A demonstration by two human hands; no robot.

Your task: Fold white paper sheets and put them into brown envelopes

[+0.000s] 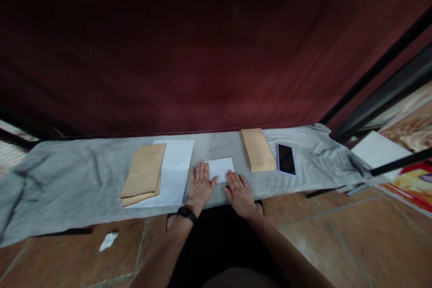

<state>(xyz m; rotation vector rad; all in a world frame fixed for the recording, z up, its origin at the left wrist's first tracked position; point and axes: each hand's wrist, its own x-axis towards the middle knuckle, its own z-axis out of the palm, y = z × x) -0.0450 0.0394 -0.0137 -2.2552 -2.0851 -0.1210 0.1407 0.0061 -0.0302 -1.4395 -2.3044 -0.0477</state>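
A small white folded sheet of paper (221, 167) lies flat on the grey cloth (216, 144) in front of me. My left hand (201, 185) rests on its left end, palm down with the fingers stretched out. On its lower right corner lies my right hand (240, 192), also flat with straight fingers. Left of my left hand, brown envelopes (143, 168) overlap a larger stack of white paper (175, 175). To the right of my right hand is a neat pile of brown envelopes (258, 149).
A phone (286, 160) with a dark screen lies right of the envelope pile. Behind the narrow cloth-covered surface hangs a dark red curtain (202, 76). Black metal bars (381, 67) stand at the right. A crumpled white scrap (108, 241) lies on the tiled floor (124, 252).
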